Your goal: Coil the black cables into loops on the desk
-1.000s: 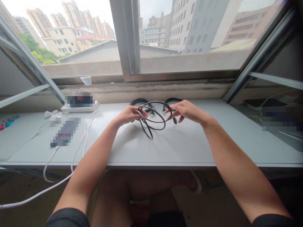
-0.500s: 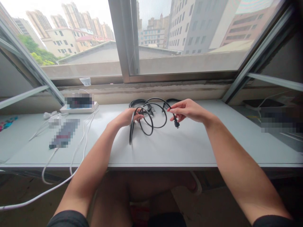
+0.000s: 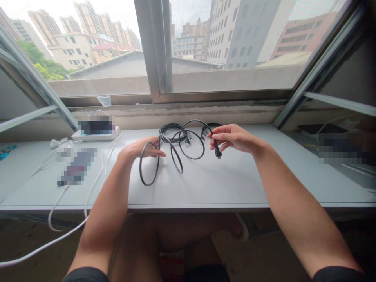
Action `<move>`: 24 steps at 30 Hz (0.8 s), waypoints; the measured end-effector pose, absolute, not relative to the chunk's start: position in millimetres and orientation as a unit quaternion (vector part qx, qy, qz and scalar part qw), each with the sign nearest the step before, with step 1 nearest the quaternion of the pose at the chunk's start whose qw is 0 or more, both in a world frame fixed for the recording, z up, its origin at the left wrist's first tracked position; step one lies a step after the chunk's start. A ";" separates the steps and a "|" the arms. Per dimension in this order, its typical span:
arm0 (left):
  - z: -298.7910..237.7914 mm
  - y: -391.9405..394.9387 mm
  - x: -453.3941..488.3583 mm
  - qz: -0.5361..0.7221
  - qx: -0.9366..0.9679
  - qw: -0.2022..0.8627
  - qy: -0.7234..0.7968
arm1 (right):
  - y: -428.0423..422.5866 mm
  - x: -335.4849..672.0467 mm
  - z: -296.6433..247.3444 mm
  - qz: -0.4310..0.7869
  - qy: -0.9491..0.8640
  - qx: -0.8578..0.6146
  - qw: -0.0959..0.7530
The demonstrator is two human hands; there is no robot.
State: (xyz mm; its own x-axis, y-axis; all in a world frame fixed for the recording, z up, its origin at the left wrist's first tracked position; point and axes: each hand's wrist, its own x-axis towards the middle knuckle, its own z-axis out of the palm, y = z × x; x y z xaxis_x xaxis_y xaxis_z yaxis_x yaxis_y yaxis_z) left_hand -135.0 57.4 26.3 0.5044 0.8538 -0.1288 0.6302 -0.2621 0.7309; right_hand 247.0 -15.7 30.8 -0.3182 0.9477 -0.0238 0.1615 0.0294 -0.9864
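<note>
A black cable [image 3: 180, 162] hangs in loose loops between my two hands, above the white table. My left hand [image 3: 147, 148] is closed on its loops at the left, thumb pointing right. At the other side, my right hand [image 3: 229, 138] pinches the cable just above its black plug [image 3: 217, 152], which points down. Behind the held loops, a coiled black cable [image 3: 169, 128] lies on the table with a connector showing at its right side. Another dark cable [image 3: 207, 128] lies partly hidden behind my right hand.
White table [image 3: 205, 188] runs below a window. At the left lie a blurred phone-like object [image 3: 78, 166], a white power strip [image 3: 95, 136] with a blurred device on it, and white cords [image 3: 102, 168] hanging over the front edge. Dark items [image 3: 326, 129] sit at the far right.
My left hand has moved left, spreading the cable's loops wider, and one loop now hangs further left. My right hand stays nearly in place, still pinching near the plug.
</note>
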 end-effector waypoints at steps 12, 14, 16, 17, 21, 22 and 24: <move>22.8 72.2 -137.0 0.184 0.768 0.407 0.459 | -23.6 256.4 37.1 0.526 -0.599 -0.405 0.447; 22.8 71.0 -136.5 0.183 0.758 0.439 0.446 | -23.4 259.0 37.5 0.506 -0.592 -0.409 0.475; 23.6 70.5 -137.0 0.190 0.755 0.444 0.444 | -23.3 260.2 37.6 0.499 -0.589 -0.408 0.487; 24.2 70.8 -137.7 0.197 0.756 0.436 0.446 | -23.5 260.2 37.6 0.504 -0.589 -0.400 0.490; 27.8 72.1 -140.4 0.231 0.761 0.395 0.460 | -25.8 257.3 38.6 0.545 -0.583 -0.351 0.490; 28.9 71.9 -140.5 0.238 0.760 0.391 0.461 | -26.3 256.3 39.1 0.552 -0.580 -0.344 0.491; 30.8 70.7 -139.7 0.244 0.755 0.403 0.456 | -26.9 253.9 39.8 0.565 -0.570 -0.336 0.493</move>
State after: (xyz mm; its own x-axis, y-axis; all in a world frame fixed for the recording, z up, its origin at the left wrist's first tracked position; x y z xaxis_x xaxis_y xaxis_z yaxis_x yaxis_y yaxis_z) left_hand -139.7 70.7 30.8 0.4648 0.8854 0.0010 0.4920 -0.2592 0.8311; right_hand 253.9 -26.9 39.8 -0.2887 0.9400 0.1819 -0.1732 0.1356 -0.9755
